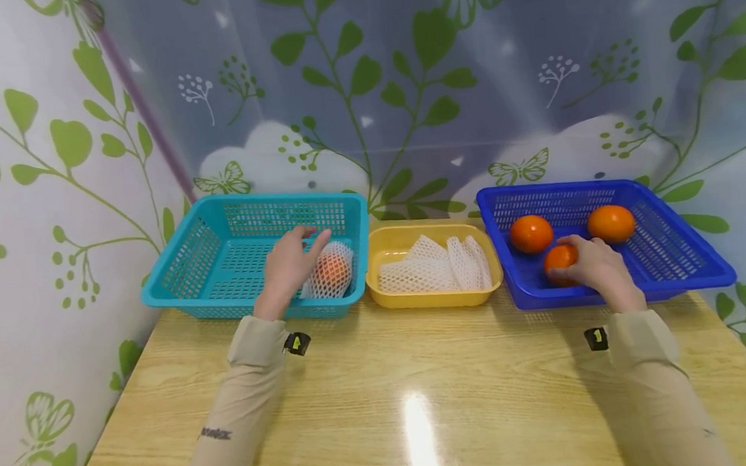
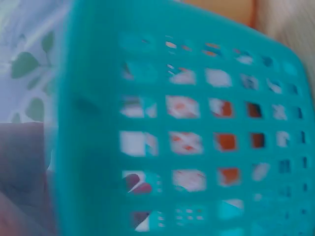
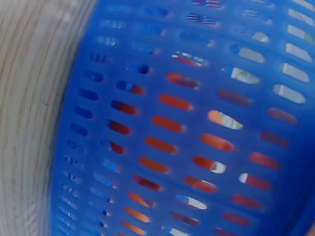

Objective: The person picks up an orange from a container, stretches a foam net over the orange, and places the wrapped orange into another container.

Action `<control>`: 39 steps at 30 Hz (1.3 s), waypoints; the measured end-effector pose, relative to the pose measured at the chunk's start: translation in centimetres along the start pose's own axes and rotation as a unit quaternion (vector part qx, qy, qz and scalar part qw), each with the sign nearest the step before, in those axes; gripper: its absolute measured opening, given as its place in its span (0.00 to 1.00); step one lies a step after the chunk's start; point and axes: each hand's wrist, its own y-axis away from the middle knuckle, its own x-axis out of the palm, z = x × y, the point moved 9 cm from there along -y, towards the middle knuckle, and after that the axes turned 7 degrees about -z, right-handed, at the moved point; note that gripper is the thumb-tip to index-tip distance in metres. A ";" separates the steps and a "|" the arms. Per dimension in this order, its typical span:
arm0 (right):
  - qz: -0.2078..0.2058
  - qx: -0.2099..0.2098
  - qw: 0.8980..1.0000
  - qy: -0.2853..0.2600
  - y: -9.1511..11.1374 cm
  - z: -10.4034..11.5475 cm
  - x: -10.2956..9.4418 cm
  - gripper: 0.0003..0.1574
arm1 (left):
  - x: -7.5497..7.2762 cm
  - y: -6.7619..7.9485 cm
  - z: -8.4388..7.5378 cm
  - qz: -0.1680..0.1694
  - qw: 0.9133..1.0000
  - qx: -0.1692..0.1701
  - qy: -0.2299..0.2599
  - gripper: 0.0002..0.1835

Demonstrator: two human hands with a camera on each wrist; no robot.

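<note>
In the head view my left hand point(image 1: 288, 268) hovers over the teal basket point(image 1: 223, 299), thumb and fingers apart and nothing between them. Just right of its thumb, a round orange fruit point(image 1: 333, 269) lies in a white foam net. My right hand point(image 1: 596, 266) reaches into the blue basket point(image 1: 689, 270) and grips a glossy orange fruit point(image 1: 559, 264), with fingers and thumb at its sides. Two more orange fruits lie there, one behind on the left point(image 1: 530, 234) and one on the right point(image 1: 611, 224). Both wrist views mostly show basket walls, with fruit behind the holes.
Between the baskets stands a yellow tray point(image 1: 435, 299) holding several white foam nets point(image 1: 420, 273). All three containers stand on a light wooden table point(image 1: 357, 391). A leaf-patterned curtain point(image 1: 404, 117) hangs close behind them.
</note>
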 end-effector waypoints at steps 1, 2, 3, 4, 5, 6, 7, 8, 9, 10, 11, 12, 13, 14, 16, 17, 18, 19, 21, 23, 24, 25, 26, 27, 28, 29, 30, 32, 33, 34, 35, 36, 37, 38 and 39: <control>-0.012 -0.003 1.000 -0.003 0.0 0.2 -0.3 0.46 | -0.3 0.1 -0.5 -0.010 1.000 0.009 0.011 0.31; -0.026 -0.007 1.000 -0.010 0.1 0.4 -0.7 0.46 | -0.6 0.3 -1.1 -0.019 0.999 0.018 0.021 0.31; -0.041 -0.009 0.999 -0.017 0.3 0.7 -1.2 0.46 | -0.9 0.4 -1.8 -0.027 0.999 0.028 0.033 0.29; -0.054 -0.009 0.998 -0.029 0.4 1.0 -1.7 0.47 | -1.1 0.7 -2.6 -0.034 0.998 0.040 0.044 0.28; -0.066 -0.009 0.997 -0.042 0.6 1.3 -2.1 0.48 | -1.4 0.9 -3.4 -0.041 0.996 0.049 0.058 0.27; -0.077 -0.007 0.995 -0.060 0.9 1.8 -2.5 0.49 | -1.5 1.2 -4.3 -0.047 0.995 0.061 0.071 0.26; -0.085 -0.005 0.993 -0.083 1.2 2.2 -2.8 0.49 | -1.7 1.6 -5.1 -0.053 0.992 0.073 0.083 0.24; -0.090 -0.001 0.990 -0.107 1.5 2.8 -3.0 0.50 | -1.7 1.9 -6.0 -0.057 0.990 0.086 0.095 0.23; -0.093 0.002 0.986 -0.135 1.9 3.4 -3.1 0.51 | -1.7 2.3 -6.8 -0.062 0.988 0.098 0.106 0.21; -0.093 0.005 0.982 -0.165 2.3 4.0 -3.1 0.52 | -1.6 2.7 -7.6 -0.065 0.985 0.109 0.118 0.20; -0.093 0.007 0.977 -0.193 2.7 4.7 -3.0 0.52 | -1.4 3.1 -8.3 -0.067 0.982 0.121 0.130 0.20; -0.095 0.008 0.972 -0.217 3.1 5.4 -2.9 0.51 | -1.1 3.5 -9.1 -0.067 0.978 0.134 0.144 0.19; -0.094 0.006 0.966 -0.240 3.5 6.2 -2.8 0.51 | -0.7 3.9 -9.8 -0.065 0.974 0.145 0.159 0.18; -0.095 0.003 0.961 -0.261 3.8 6.9 -2.6 0.50 | -0.2 4.3 -10.4 -0.058 0.970 0.153 0.177 0.17; -0.096 -0.008 0.945 -0.314 4.4 8.5 -2.1 0.46 | 1.1 4.9 -11.5 -0.040 0.963 0.168 0.208 0.17; -0.095 -0.018 0.934 -0.343 4.7 9.3 -1.9 0.44 | 1.9 5.2 -12.0 -0.025 0.959 0.172 0.222 0.17; -0.091 -0.029 0.922 -0.375 5.0 10.2 -1.5 0.42 | 2.7 5.5 -12.4 -0.008 0.957 0.173 0.234 0.18; -0.083 -0.040 0.908 -0.409 5.2 11.0 -1.1 0.40 | 3.6 5.8 -12.8 0.011 0.954 0.172 0.244 0.19; -0.061 -0.064 0.874 -0.477 5.8 12.8 -0.3 0.36 | 5.4 6.3 -13.4 0.048 0.952 0.168 0.250 0.23; -0.032 -0.087 0.843 -0.530 6.3 14.4 0.5 0.34 | 7.0 6.9 -13.8 0.083 0.951 0.158 0.255 0.29; -0.017 -0.096 0.829 -0.550 6.6 15.2 1.0 0.33 | 7.7 7.1 -13.9 0.097 0.949 0.151 0.260 0.32; -0.004 -0.103 0.817 -0.568 6.8 15.9 1.3 0.32 | 8.2 7.3 -14.1 0.110 0.948 0.146 0.262 0.34; 0.006 -0.109 0.807 -0.580 7.1 16.5 1.7 0.32 | 8.7 7.5 -14.2 0.119 0.947 0.143 0.262 0.36; 0.012 -0.113 0.799 -0.590 7.2 17.0 2.0 0.32 | 9.0 7.6 -14.3 0.126 0.945 0.138 0.267 0.37; 0.016 -0.116 0.793 -0.598 7.4 17.4 2.3 0.32 | 9.2 7.7 -14.4 0.130 0.944 0.133 0.271 0.38; 0.018 -0.118 0.787 -0.605 7.5 17.8 2.5 0.32 | 9.4 7.8 -14.4 0.132 0.943 0.129 0.276 0.38; 0.019 -0.122 0.783 -0.610 7.6 18.1 2.7 0.33 | 9.4 7.9 -14.5 0.131 0.942 0.126 0.282 0.38; 0.016 -0.127 0.777 -0.616 7.7 18.3 2.9 0.33 | 9.2 7.9 -14.6 0.122 0.943 0.125 0.285 0.39; 0.016 -0.130 0.775 -0.619 7.8 18.4 2.9 0.33 | 9.0 7.9 -14.6 0.115 0.943 0.123 0.288 0.40; 0.014 -0.133 0.776 -0.616 7.8 18.5 2.9 0.33 | 8.8 7.9 -14.6 0.108 0.943 0.123 0.291 0.40; 0.013 -0.139 0.780 -0.611 7.9 18.5 2.9 0.32 | 8.5 7.9 -14.6 0.104 0.941 0.123 0.297 0.40; 0.013 -0.145 0.785 -0.603 8.0 18.5 2.9 0.31 | 8.3 8.0 -14.6 0.099 0.940 0.125 0.301 0.40; 0.013 -0.151 0.791 -0.593 8.0 18.5 2.9 0.30 | 8.1 8.0 -14.5 0.095 0.939 0.126 0.305 0.40; 0.013 -0.158 0.797 -0.582 8.1 18.5 2.9 0.29 | 7.9 8.0 -14.5 0.095 0.936 0.127 0.313 0.39; 0.013 -0.164 0.806 -0.568 8.2 18.4 2.9 0.28 | 7.8 8.1 -14.3 0.095 0.935 0.127 0.317 0.39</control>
